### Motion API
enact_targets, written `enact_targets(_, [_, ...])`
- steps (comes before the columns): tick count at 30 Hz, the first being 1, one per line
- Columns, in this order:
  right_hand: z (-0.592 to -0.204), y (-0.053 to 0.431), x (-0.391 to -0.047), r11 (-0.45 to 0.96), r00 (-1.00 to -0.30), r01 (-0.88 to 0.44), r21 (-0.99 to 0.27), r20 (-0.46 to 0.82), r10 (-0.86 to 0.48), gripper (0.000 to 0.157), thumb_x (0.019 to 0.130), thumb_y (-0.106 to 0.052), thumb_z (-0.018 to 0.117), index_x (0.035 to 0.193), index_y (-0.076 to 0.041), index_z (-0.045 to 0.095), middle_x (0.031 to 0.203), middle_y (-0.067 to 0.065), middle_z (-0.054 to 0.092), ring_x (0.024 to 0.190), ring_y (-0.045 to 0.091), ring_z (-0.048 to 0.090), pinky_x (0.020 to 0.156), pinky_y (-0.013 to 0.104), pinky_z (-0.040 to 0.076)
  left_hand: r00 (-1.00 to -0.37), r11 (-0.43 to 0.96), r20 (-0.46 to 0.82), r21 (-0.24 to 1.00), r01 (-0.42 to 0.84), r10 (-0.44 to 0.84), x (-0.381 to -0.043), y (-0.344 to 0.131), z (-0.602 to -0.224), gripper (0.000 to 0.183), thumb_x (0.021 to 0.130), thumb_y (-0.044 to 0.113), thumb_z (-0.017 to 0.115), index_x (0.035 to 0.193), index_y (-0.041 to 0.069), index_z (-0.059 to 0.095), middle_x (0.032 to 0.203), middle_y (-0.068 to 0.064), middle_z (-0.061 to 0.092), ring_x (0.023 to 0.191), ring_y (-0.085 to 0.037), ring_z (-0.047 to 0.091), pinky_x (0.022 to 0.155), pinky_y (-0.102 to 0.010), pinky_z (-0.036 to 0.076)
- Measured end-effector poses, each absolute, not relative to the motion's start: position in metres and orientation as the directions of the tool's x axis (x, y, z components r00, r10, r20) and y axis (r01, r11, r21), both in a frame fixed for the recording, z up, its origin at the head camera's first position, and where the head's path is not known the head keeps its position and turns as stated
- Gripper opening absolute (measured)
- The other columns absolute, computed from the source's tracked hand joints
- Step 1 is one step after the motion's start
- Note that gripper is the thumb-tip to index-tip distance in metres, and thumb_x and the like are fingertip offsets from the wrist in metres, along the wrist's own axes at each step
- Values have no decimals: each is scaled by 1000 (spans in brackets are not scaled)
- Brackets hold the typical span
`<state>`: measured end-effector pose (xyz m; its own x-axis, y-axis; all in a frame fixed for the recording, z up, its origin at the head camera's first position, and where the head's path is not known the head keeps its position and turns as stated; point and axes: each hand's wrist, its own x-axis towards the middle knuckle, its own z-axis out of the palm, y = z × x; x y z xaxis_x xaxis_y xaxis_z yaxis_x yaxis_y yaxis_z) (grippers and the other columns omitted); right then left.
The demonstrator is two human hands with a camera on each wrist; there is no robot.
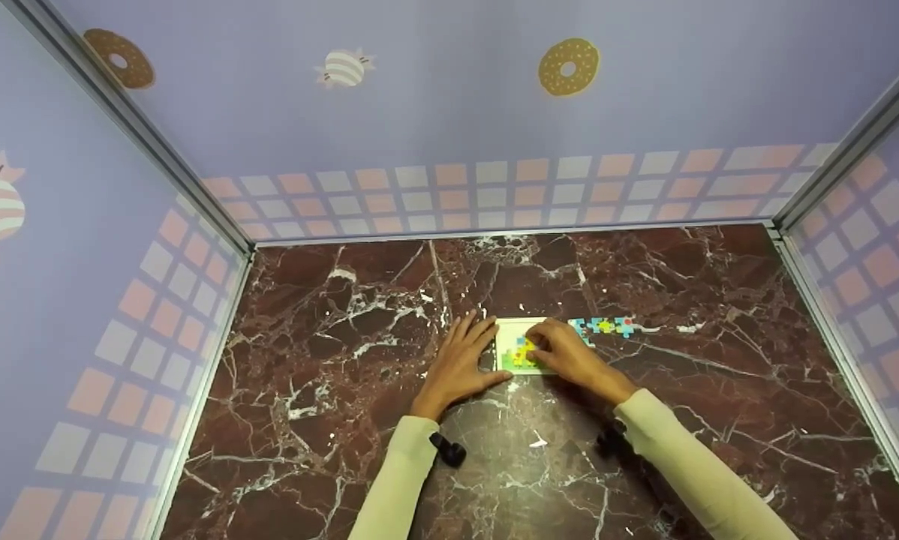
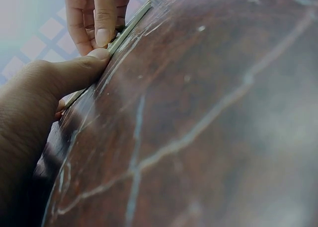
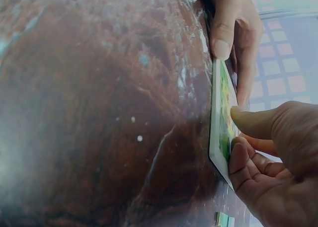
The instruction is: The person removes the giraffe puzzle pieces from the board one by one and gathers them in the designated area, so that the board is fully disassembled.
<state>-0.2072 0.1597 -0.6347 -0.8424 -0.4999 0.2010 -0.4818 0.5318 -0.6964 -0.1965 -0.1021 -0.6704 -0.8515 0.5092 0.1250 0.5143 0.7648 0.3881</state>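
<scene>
A small jigsaw board (image 1: 506, 330) with a pale rim lies flat on the tabletop, green and yellow picture pieces (image 1: 520, 355) filling its lower left part. Along its left side rest the straight, slightly spread fingers of my left hand (image 1: 461, 360), while the thumb touches the near edge. My right hand (image 1: 573, 356) bends over the board's right part. Its thumb and curled fingertips pinch a puzzle piece at the board's surface, mostly hidden by the fingers. In the right wrist view the board's white side (image 3: 215, 117) shows edge-on beneath those fingertips.
Several loose blue, yellow and red puzzle pieces (image 1: 605, 325) lie in a row right of the board, partly behind my right hand. The dark red marbled tabletop (image 1: 329, 420) is bounded by lilac panels (image 1: 449, 112) at the back and both sides.
</scene>
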Motion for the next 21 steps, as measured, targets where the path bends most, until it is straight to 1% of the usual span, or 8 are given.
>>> enact_targets(7, [-638,159,-210,551,-848,-476,-685,191,-494,27,90,6,85,115,10,74,98,17,68,87,29,67,78,40,62,-853,755,122,414,508,507,-197,-104,-672,101,94,76,69,168,12,47,179,-3,36,170,-35,17,139,-54,6])
enact_targets(15, [-637,158,-213,532,-824,-515,-672,218,-523,34,88,8,86,119,13,72,93,18,66,84,32,65,76,46,60,-856,766,123,396,507,503,-196,-103,-671,101,94,76,69,169,12,46,179,-3,36,169,-35,17,139,-54,8])
enact_targets(21, [-638,158,-214,527,-812,-537,-659,234,-535,34,87,9,85,117,13,71,93,19,66,84,33,65,77,47,60,-856,769,122,390,506,502,-195,-102,-669,101,94,75,70,169,12,46,178,-2,37,169,-36,18,139,-55,8])
